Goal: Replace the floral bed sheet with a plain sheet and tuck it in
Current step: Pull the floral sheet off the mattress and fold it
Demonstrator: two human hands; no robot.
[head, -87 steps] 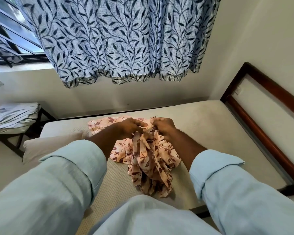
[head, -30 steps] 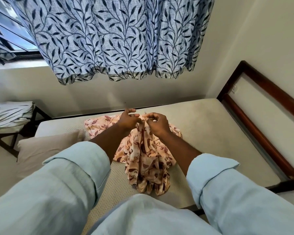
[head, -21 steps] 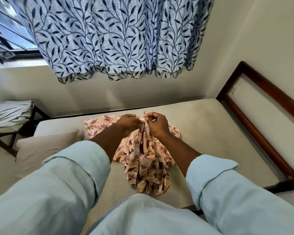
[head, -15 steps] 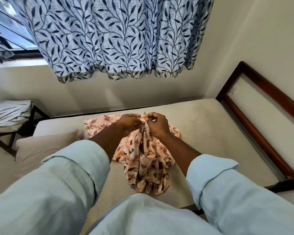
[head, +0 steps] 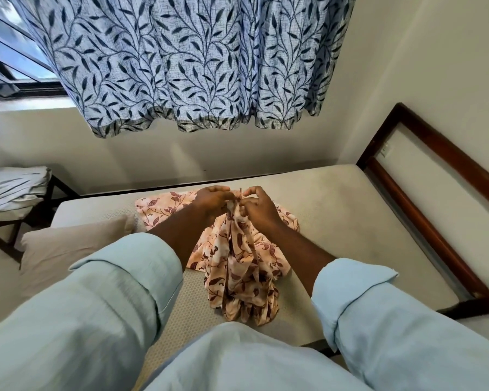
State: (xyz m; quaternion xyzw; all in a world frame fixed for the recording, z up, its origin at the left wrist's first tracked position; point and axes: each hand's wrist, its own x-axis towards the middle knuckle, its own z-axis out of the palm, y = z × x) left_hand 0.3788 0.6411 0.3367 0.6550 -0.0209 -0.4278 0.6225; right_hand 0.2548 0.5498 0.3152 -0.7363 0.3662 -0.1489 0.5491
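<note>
The floral bed sheet (head: 243, 266), peach with dark red leaves, lies bunched in a heap in the middle of the bare beige mattress (head: 336, 221). Part of it hangs in gathered folds from my two hands, which pinch its edge close together above the heap. My left hand (head: 213, 198) grips the cloth from the left, and my right hand (head: 259, 206) grips it from the right. A flat part of the sheet spreads out to the left behind my left hand. A folded pale striped cloth (head: 12, 189) lies on a stand at the far left.
A beige pillow (head: 71, 246) rests on the mattress's left end. The dark wooden bed frame (head: 424, 221) runs along the right side against the wall. A blue leaf-patterned curtain (head: 187, 60) hangs above the far side of the bed.
My hands stay together on the sheet's edge and have shifted only slightly; the fingers have worked along the gathered cloth. The heap has barely moved.
</note>
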